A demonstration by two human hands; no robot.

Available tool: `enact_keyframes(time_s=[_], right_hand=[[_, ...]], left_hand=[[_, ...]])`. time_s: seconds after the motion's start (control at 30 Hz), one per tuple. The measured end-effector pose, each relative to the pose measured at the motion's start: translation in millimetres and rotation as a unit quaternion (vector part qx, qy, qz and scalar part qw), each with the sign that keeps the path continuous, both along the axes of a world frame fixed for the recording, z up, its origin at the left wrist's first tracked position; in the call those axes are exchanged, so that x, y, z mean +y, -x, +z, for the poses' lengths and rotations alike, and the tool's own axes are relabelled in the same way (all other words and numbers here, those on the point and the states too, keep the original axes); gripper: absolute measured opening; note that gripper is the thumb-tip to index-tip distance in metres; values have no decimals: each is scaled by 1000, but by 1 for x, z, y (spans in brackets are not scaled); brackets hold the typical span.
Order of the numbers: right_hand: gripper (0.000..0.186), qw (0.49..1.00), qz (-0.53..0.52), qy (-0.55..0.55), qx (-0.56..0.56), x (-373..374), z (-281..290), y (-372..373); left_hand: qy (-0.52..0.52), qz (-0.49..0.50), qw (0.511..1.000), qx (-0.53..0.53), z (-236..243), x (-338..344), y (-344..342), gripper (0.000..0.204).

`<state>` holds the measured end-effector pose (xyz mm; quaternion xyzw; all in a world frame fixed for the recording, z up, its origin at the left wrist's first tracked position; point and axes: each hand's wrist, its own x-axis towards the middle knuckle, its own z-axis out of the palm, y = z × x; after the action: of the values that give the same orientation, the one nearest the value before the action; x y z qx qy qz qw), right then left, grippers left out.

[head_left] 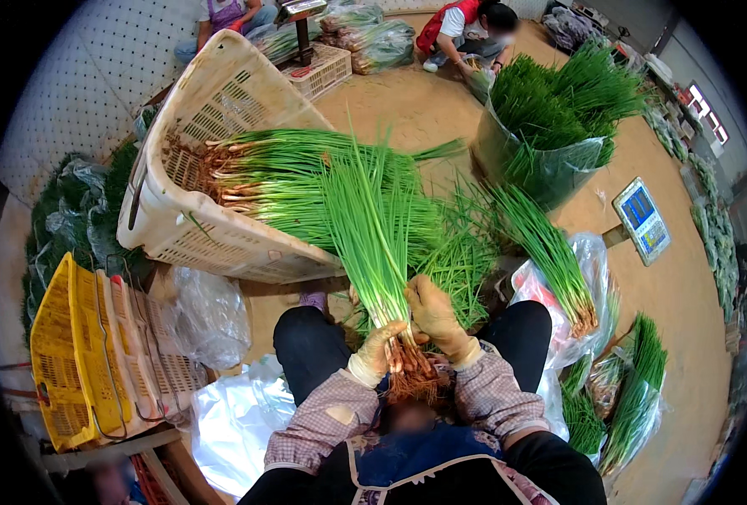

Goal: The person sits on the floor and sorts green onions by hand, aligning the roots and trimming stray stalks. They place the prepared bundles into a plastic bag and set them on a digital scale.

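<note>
A bunch of scallions (363,252) stands up between my knees, its brown roots toward me and its green leaves pointing away. My gloved left hand (371,355) is closed round the left side of the bunch, near the white stems. On the other side my right hand (437,318), also gloved, grips it slightly higher; some of its fingers are hidden. Beyond the bunch, a tipped white plastic crate (247,240) holds many more scallions (281,172), roots inward. Loose green leaves (466,269) lie in a heap just past my right hand.
Right of my knee, a scallion bundle (550,252) rests on clear plastic bags (592,252); bagged scallions (643,387) lie nearer. A large bag of greens (550,168) and a scale display (641,220) stand beyond. Yellow crate (62,353) at left. Two people work at the back.
</note>
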<state>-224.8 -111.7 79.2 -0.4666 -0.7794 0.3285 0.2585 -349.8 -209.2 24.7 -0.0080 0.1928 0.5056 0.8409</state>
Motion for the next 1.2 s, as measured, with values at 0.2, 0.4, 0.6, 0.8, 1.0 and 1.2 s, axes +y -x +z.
enact_keyframes(time_s=[0.2, 0.4, 0.6, 0.8, 1.0, 1.2], right_hand=[[16, 980, -199, 4, 22, 36, -40, -16], [29, 993, -51, 33, -101, 40, -34, -48], [34, 970, -49, 202, 126, 52, 17, 4], [38, 964, -15, 267, 4, 86, 15, 33], [19, 905, -79, 298, 293, 73, 4, 16], [13, 770, -97, 394, 492, 54, 9, -3]], left_hand=[[-58, 58, 995, 65, 30, -2, -7, 62], [-62, 47, 997, 20, 37, 3, -9, 68], [-71, 9, 997, -42, 29, 1, -8, 68], [-58, 8, 998, -34, 27, 1, -5, 68], [-72, 44, 994, -74, 33, 3, -9, 66], [-74, 69, 993, -58, 34, 4, -12, 61]])
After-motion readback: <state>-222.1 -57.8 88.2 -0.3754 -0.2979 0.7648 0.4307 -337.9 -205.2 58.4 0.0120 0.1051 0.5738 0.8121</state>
